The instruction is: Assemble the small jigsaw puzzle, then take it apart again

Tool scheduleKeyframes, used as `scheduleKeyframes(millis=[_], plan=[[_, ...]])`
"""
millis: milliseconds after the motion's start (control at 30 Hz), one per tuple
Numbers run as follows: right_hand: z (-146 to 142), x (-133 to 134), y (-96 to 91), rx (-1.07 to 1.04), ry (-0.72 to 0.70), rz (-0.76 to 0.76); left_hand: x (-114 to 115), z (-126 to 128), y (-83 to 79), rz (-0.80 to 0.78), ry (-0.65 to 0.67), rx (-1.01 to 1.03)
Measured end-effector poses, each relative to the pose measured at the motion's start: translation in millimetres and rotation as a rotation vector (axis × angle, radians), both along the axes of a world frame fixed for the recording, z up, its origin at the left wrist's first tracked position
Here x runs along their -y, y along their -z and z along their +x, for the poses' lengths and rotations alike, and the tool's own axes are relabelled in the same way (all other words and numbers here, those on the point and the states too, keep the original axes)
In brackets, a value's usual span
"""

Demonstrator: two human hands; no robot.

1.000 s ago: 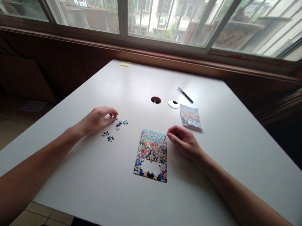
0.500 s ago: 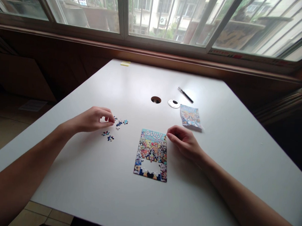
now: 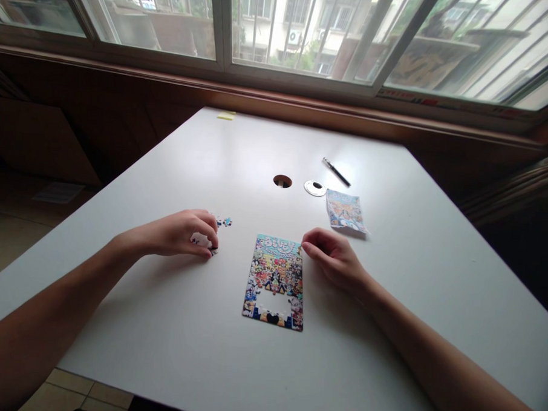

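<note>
A mostly assembled jigsaw puzzle [image 3: 275, 269] with a colourful cartoon picture lies flat on the white table. A gap with a pale backing shows in its lower part. My right hand [image 3: 333, 256] is curled, its thumb and index finger pinching the puzzle's upper right edge. To the left, my left hand [image 3: 186, 235] is low over the loose pieces, thumb and fingertips closed around a small dark puzzle piece [image 3: 214, 251]. Just beyond its fingers lies a blue loose piece [image 3: 228, 222]; the hand partly hides the others.
A creased picture sheet [image 3: 346, 212] lies right of the puzzle, with a black pen [image 3: 336, 172] behind it. A round cover [image 3: 315, 188] sits beside the cable hole [image 3: 282, 181]. Yellow tape [image 3: 226, 115] is at the far edge, below the window.
My left hand has moved nearer and slightly right, from the farther loose pieces to the nearer ones. My right hand and the puzzle have stayed in place.
</note>
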State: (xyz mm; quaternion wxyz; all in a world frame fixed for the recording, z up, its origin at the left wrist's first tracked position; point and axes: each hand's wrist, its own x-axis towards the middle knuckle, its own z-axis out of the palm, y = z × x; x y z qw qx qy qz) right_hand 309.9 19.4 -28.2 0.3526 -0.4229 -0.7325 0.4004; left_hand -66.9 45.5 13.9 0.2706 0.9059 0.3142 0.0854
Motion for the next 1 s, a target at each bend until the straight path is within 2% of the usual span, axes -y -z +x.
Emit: scheduleKeyframes(millis=[300,567,700,867,1000], plan=[[-1,0,1.2,-0.005,-0.008,0.004,1,3,0.4,0.069,-0.002,0.045],[-1,0,0.4,0.011,-0.008,0.009,3,7,3.5,0.131,0.021,-0.025],[-4,2,-1.4,0.053,-0.025,0.061,10,19,6.7,0.142,0.002,0.018],[-19,15,-12.1,0.133,-0.203,0.35,37,62,7.6,0.091,0.002,0.16],[-30,26,-12.2,0.232,-0.417,0.439,54,89,13.4,0.142,0.013,0.202]])
